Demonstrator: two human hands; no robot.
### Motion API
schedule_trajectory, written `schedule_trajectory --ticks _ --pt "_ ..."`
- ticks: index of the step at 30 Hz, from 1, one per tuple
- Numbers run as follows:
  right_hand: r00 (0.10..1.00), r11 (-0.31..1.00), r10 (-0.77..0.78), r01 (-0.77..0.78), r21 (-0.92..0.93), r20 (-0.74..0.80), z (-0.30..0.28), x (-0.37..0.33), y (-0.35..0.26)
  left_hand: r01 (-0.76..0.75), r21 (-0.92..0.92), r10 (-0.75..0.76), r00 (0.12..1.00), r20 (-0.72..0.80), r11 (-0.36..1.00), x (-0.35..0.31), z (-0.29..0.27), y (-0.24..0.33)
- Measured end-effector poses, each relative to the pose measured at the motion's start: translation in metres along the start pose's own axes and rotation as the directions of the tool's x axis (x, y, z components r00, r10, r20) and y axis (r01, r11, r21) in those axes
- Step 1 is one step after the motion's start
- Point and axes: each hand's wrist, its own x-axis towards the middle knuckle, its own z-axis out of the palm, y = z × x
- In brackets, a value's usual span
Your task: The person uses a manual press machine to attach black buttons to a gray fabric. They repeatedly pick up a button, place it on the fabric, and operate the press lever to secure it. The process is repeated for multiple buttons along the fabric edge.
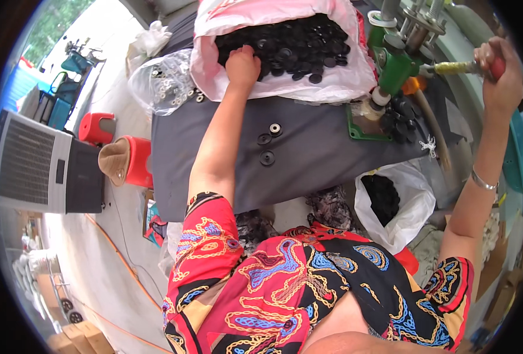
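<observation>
My left hand (242, 64) reaches into a white sack (205, 71) full of small black round discs (308, 47). Its fingers are curled down at the left part of the pile, and whatever they pinch is hidden. At the far right, my right hand (500, 74) is wrapped round the red-knobbed end of a lever handle (455, 67) with a yellowish grip. That lever belongs to a green hand press (394, 69) standing at the table's right. On the dark tablecloth below the sack lie two black discs (266, 157) and one with a pale metal ring (275, 129).
A clear bag of metal rings (166, 85) lies left of the sack. More black discs (400, 121) are heaped beside the press's base. An open white bag (417, 203) of black pieces sits below the table's right edge. Red stools (136, 162) and an air cooler (34, 165) stand at left.
</observation>
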Motion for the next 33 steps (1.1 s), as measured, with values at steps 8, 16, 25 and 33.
schedule_trajectory --ticks 8,16,25,33 --pt "0.992 0.999 -0.010 0.005 -0.034 -0.124 0.001 0.004 0.007 -0.176 -0.093 0.174 0.984 -0.036 0.980 -0.094 -0.136 0.016" --pt "0.985 0.997 -0.043 0.031 -0.077 -0.165 -0.008 0.006 0.008 -0.074 -0.178 0.116 0.963 0.242 0.981 -0.155 -0.145 -0.001" --pt "0.968 0.983 -0.104 0.066 -0.168 -0.228 0.048 -0.011 -0.006 0.265 -0.580 -0.109 0.951 0.290 0.770 -0.143 -0.132 0.051" --pt "0.959 0.989 -0.077 0.038 -0.146 -0.273 0.046 -0.009 -0.005 0.010 -0.406 0.071 0.981 0.183 0.914 -0.158 -0.111 0.070"
